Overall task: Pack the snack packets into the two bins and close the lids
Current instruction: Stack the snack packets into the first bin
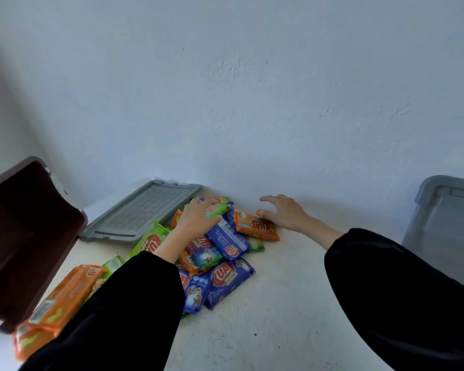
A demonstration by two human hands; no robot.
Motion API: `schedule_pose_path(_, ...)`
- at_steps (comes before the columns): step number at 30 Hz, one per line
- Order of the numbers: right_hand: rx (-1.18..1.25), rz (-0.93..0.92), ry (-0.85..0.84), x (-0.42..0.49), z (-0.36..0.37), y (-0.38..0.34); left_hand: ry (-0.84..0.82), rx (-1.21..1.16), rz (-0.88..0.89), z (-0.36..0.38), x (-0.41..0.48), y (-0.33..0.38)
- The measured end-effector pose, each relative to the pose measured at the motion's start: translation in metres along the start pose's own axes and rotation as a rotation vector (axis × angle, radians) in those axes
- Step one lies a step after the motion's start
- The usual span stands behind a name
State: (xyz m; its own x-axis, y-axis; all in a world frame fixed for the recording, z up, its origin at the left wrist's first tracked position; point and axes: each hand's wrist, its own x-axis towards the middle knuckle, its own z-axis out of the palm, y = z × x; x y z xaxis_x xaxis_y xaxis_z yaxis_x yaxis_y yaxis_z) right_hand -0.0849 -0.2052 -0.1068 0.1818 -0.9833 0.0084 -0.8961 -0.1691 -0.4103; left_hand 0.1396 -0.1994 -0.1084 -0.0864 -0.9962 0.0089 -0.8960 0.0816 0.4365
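lying in a loose heap on the table [265,303], close against the wall [252,89]: packets [225,279] in orange, green and blue, overlapping at all angles. gripping a green packet [218,210] at the far top of the heap with the left hand [198,219], fingers curled over its upper edge, thumb out of sight. hovering just right of that, the right hand [285,214], palm down, fingers straight and spread apart, holding nothing, thumb tip at the far corner of an orange packet [257,225] on the heap's right edge; touching or just clear, cannot tell. sprawling toward the near left, a large orange pack [59,298], partly hidden under the left arm. lying flat beyond the heap's left side, a grey lid [142,212], its near corner overlapped by a green packet. tilted at the far left, a brown bin [24,236], open mouth turned up and to the right, dark inside. cut off by the right edge, well apart from the heap, a grey bin [445,218], open at the top. covering both forearms, black sleeves [386,290].
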Motion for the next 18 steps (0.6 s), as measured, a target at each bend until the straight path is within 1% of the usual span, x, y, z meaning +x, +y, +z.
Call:
schedule_pose_path(3,0.022,0.011,-0.070,0.008,0.018,0.006,-0.019,0.109,-0.032,0.013,0.014,-0.007)
schedule_pose_path(5,0.061,0.013,-0.073,0.006,0.027,0.006,-0.041,0.181,-0.046,0.018,0.018,-0.010)
schedule_pose_path(8,0.106,0.009,0.024,-0.004,0.034,0.005,-0.052,0.228,-0.050,0.021,0.016,-0.011)
schedule_pose_path(11,0.107,-0.036,0.123,-0.022,0.038,0.004,-0.092,0.267,-0.065,0.016,0.010,-0.006)
schedule_pose_path(14,0.085,-0.084,0.153,-0.039,0.044,0.007,-0.120,0.275,-0.085,0.008,0.001,-0.001)
schedule_pose_path(16,0.069,-0.074,0.168,-0.042,0.044,0.007,-0.139,0.290,-0.099,0.004,-0.003,0.001)
schedule_pose_path(18,0.086,0.008,0.192,-0.036,0.042,0.003,-0.165,0.303,-0.103,0.000,-0.005,0.001)
